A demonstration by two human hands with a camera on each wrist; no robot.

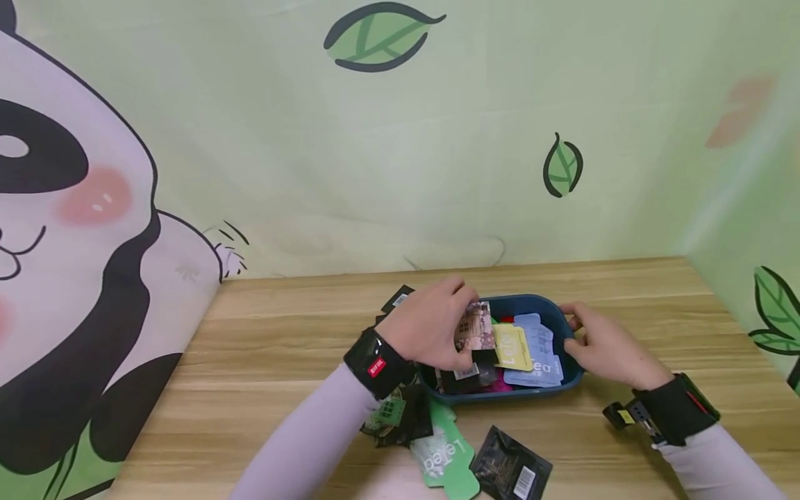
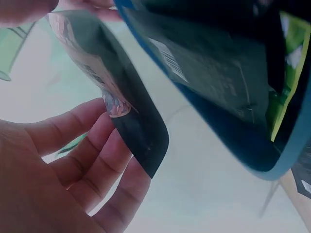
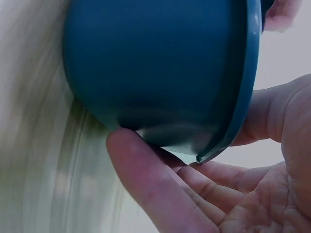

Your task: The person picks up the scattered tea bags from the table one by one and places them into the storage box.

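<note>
At the bottom of the frame, a black packet [image 1: 514, 467] and a green packet [image 1: 457, 453] lie on the worktop [image 1: 281, 319], with dark packets [image 1: 414, 417] up and left. Beyond, right of centre, the blue tub [image 3: 160, 63] holds a yellow packet [image 1: 512, 348] and pale blue packets [image 1: 542, 357]. The left hand [image 1: 421, 323] pinches a floral packet [image 1: 481, 325] over its left end; the right hand's [image 1: 612, 351] fingers clasp its right end. The work looks partway: many packets inside, several outside, one in hand.
</note>
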